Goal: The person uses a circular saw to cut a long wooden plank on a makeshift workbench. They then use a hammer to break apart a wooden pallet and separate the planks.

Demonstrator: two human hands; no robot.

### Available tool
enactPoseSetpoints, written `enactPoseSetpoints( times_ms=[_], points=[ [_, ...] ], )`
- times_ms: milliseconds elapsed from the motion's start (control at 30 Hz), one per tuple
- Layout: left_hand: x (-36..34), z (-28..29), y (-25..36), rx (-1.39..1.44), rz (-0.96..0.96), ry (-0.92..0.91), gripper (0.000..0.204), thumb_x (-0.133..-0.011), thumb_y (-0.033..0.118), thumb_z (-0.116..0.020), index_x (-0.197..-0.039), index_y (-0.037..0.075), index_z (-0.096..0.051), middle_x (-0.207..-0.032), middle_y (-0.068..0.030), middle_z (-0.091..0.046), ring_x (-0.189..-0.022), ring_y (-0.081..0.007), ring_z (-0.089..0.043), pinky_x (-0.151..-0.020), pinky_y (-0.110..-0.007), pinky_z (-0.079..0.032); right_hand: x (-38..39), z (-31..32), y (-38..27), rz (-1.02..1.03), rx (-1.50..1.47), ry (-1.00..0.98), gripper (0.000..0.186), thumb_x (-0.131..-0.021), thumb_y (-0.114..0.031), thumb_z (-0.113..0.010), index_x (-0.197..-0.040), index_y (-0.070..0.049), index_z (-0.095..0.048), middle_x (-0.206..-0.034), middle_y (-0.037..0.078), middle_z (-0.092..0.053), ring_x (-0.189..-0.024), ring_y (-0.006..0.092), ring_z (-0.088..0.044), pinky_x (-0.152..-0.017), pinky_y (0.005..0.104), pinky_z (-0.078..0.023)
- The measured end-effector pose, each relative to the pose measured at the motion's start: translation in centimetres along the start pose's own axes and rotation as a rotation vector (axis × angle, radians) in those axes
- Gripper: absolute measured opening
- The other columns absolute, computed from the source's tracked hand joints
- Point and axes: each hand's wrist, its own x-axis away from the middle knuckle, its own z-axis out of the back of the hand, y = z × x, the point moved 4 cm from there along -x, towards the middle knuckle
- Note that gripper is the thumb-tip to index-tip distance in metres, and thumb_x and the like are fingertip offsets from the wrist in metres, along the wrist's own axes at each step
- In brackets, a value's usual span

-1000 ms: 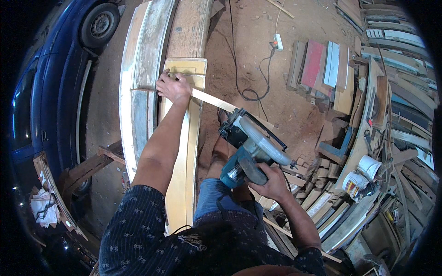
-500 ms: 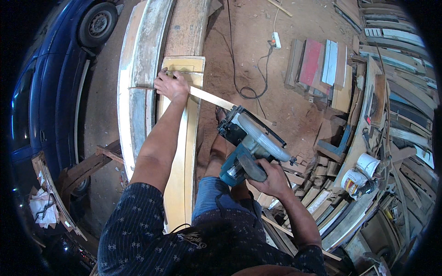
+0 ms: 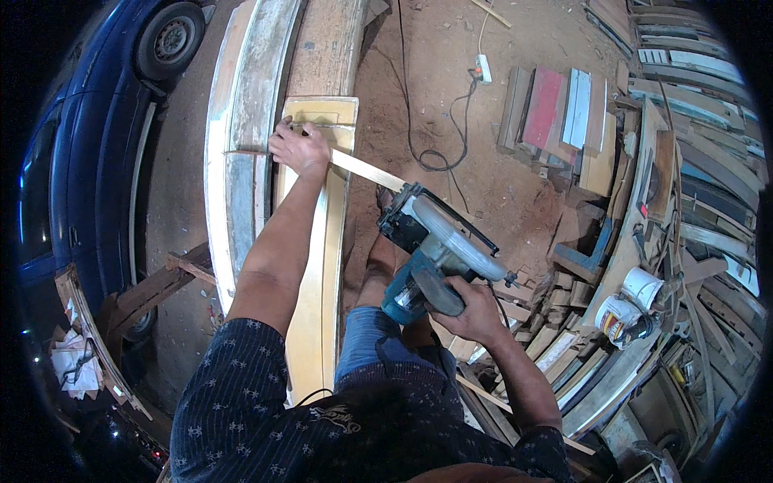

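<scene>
My right hand [image 3: 473, 309] is wrapped round the rear handle of a teal and black circular saw [image 3: 407, 290], which is held up to the right of the bench. A thin pale wooden strip [image 3: 366, 171] slants from under my left hand to the front of the saw. My left hand [image 3: 300, 150] has its fingers bent over the strip's other end, on a yellowish wooden panel [image 3: 309, 322]. The blade cannot be seen, and the saw hides the strip's far end.
Long planks [image 3: 262, 56] lie under and beside the panel. A black cord [image 3: 435, 165] loops on the dirt floor to a white socket block [image 3: 482, 68]. Stacked boards [image 3: 551, 113], white buckets [image 3: 640, 287] and offcuts stand on the right, a blue vehicle [image 3: 97, 137] on the left.
The saw and my right hand have shifted very slightly to the left. My left hand keeps its place on the strip.
</scene>
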Motion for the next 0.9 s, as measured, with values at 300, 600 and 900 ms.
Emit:
enactPoseSetpoints(
  times_ms=[300,600,900],
  points=[
    [-0.1,-0.1,-0.1,-0.011,-0.091,0.045,0.043,-0.085,0.029,-0.059,-0.122,0.009,-0.052,-0.114,-0.0202,-0.045,-0.112,-0.0375,-0.041,-0.1,-0.05,-0.032,-0.6,-0.4,-0.4,-0.033,0.026,-0.001,0.057,-0.073,-0.041,-0.078,-0.116,-0.008,-0.059,-0.091,0.022,-0.07,-0.087,0.0409,-0.069,-0.076,0.0478,-0.054],
    [0.0,0.2,0.1,-0.018,-0.095,0.046,0.039,-0.086,0.027,-0.061,-0.119,0.008,-0.052,-0.112,-0.0192,-0.043,-0.108,-0.0368,-0.04,-0.098,-0.048,-0.032,-1.7,-0.3,-1.6,-0.034,0.057,-0.075,0.053,-0.074,-0.039,-0.078,-0.109,-0.007,-0.056,-0.09,0.022,-0.069,-0.086,0.0419,-0.068,-0.078,0.0508,-0.052],
    [-0.4,-0.5,-0.4,-0.013,-0.145,0.076,0.039,-0.088,0.028,-0.058,-0.12,0.007,-0.052,-0.112,-0.0205,-0.043,-0.108,-0.0378,-0.04,-0.099,-0.05,-0.031,-3.7,-0.4,-3.4,0.005,0.09,-0.064,0.055,-0.074,-0.036,-0.078,-0.112,-0.004,-0.055,-0.092,0.023,-0.068,-0.089,0.0429,-0.067,-0.08,0.0503,-0.052]
  ],
)
